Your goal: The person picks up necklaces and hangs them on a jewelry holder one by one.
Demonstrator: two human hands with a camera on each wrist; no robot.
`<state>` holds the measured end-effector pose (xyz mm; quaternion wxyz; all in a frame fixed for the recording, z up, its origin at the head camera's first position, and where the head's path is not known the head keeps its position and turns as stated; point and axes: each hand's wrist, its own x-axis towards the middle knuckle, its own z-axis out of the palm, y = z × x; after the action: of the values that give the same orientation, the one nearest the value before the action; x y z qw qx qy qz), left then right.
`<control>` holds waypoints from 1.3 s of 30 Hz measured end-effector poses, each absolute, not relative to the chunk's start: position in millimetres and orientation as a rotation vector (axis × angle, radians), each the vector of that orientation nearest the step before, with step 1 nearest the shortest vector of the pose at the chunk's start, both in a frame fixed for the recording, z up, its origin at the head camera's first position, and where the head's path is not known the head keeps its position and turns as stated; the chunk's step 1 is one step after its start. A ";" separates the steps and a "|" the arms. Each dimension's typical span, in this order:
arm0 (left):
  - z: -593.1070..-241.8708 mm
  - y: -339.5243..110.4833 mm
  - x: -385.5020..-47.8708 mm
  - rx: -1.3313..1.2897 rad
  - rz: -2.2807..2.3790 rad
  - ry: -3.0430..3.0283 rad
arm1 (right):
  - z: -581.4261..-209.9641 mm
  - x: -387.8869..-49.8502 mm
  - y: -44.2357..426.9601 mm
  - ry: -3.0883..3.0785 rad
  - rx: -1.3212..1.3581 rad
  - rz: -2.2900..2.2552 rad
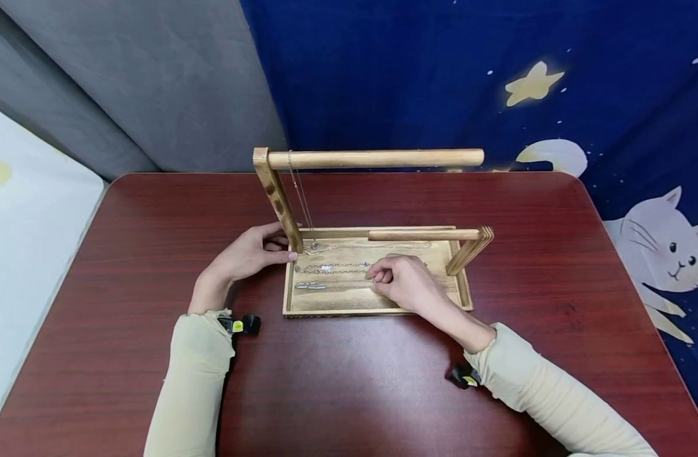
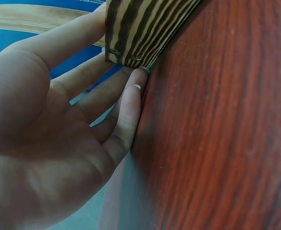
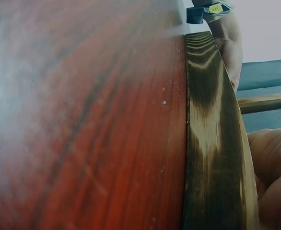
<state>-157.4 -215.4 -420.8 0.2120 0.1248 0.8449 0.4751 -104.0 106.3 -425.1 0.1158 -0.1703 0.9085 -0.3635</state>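
Observation:
A wooden jewelry stand with a shallow tray base sits on the table. At its left end my left hand holds the tray and upright, thumb on the near side and fingers behind; the left wrist view shows the fingers against the striped wooden end. Over the tray, my right hand has thumb and forefinger together at the right end of a thin necklace with a bar pendant. A chain with small charms lies behind it. In the right wrist view, the tray wall hides the right fingertips.
A necklace hangs from the tall upper bar near its left upright. The shorter lower bar runs left from the right upright, close above the right hand. Another fine chain lies along the tray's back. Curtains stand behind the table.

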 end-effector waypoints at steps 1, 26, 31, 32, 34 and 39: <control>-421.0 -215.7 -157.6 0.348 1.319 2.347 | -425.1 -104.0 106.1 2.666 -0.495 -1.058; -421.6 -214.5 -160.0 0.333 1.260 2.386 | -424.9 -99.2 97.8 2.777 -0.437 -0.924; -420.5 -214.0 -159.7 0.337 1.250 2.391 | -425.0 -99.0 98.1 2.782 -0.434 -0.918; -420.5 -213.9 -159.7 0.336 1.250 2.392 | -425.0 -98.7 98.3 2.783 -0.432 -0.918; -420.7 -213.9 -159.8 0.337 1.249 2.395 | -425.1 -98.3 98.2 2.788 -0.426 -0.905; -422.3 -213.9 -160.7 0.342 1.258 2.394 | -425.3 -97.2 97.3 2.804 -0.440 -0.848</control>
<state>-160.7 -213.9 -422.3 0.2061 0.1228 0.8594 0.4516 -97.2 97.3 -425.3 0.0894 -0.1480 0.9428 -0.2851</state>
